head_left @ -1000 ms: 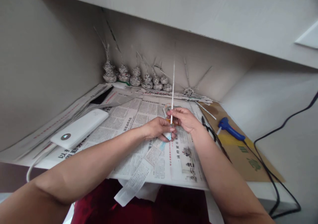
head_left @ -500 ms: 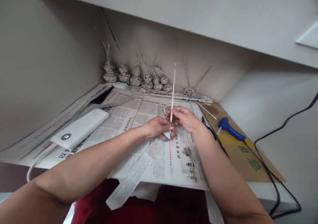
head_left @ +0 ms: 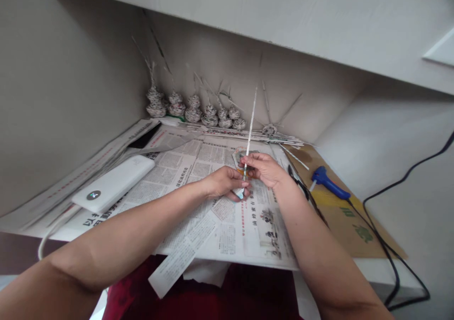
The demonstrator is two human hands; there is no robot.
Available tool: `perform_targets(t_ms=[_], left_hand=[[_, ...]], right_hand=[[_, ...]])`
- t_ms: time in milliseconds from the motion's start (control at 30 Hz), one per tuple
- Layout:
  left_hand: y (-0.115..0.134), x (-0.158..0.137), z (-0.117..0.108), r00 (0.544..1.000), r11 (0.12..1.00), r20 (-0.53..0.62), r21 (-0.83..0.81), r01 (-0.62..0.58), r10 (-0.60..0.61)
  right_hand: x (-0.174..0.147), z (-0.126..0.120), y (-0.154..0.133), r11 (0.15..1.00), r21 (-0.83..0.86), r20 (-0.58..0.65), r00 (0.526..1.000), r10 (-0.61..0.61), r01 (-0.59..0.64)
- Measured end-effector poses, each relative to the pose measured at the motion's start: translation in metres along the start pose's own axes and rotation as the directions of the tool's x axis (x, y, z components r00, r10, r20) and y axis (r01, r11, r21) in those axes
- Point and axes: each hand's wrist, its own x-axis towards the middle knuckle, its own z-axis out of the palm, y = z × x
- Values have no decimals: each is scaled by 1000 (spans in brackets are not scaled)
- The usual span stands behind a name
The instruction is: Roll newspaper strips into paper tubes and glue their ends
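A thin rolled newspaper stick [head_left: 251, 126] stands nearly upright between my hands, its tip leaning a little right. Lower down, my left hand [head_left: 227, 182] pinches its base, where a loose strip of newspaper [head_left: 193, 246] runs off toward me and hangs over the table edge. Just above, my right hand [head_left: 263, 168] grips the stick between thumb and fingers. Behind the fingers, a small object with orange and grey parts is partly hidden. Newspaper sheets [head_left: 170, 178] lie under both hands.
Several woven paper gourds [head_left: 193, 109] line the back wall, with a bundle of paper sticks [head_left: 248, 134] before them. A white power bank [head_left: 115, 182] with a cable lies left. At right, a blue glue gun [head_left: 329, 185] and black-handled tool [head_left: 298, 180] rest near cardboard [head_left: 354, 230].
The stick's tip has tilted slightly to the right. The strip's hanging end has shifted a little to the left. Both hands keep nearly the same place.
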Motion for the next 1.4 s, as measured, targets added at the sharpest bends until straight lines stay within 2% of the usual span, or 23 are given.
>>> perform_targets(t_ms=[167,267,333,467,633,900,1133,1233,1400], left_hand=[[0,1,0,1000,1000,-19,12,0,0],[0,0,0,1000,999,-3,41,-7,7],[1,0,0,1000,999,-3,41,-14,14],[2,0,0,1000,999,-27,35,-10,11],[2,-1,-1,1000,999,-11,53,-1,1],[4,-1,-2,999,999,-35,42,-12,14],[4,-2,-1,999,999,-33,38,-1,2],[4,-2,0,1000,999,-24,50,4,-3],[4,-2,1,1000,998,-29,55,13,-11]], right_hand=[[-1,-3,-1,999,-31,93,995,22,-19],[-1,-2,-1,1000,-20,7,1000,-8,8],[-1,-1,-1,1000,-10,-7,1000,-28,28],[-3,2,-3,1000,-23,84,996,-13,15],[-1,3,-2,998,-5,-43,997,-68,68],[-8,-2,-9,999,-37,197,980,13,-6],[-8,-3,-7,998,-59,237,971,19,-5],[-5,-1,-4,998,-57,179,984,15,-5],[-2,2,-3,1000,-8,-41,999,11,-12]])
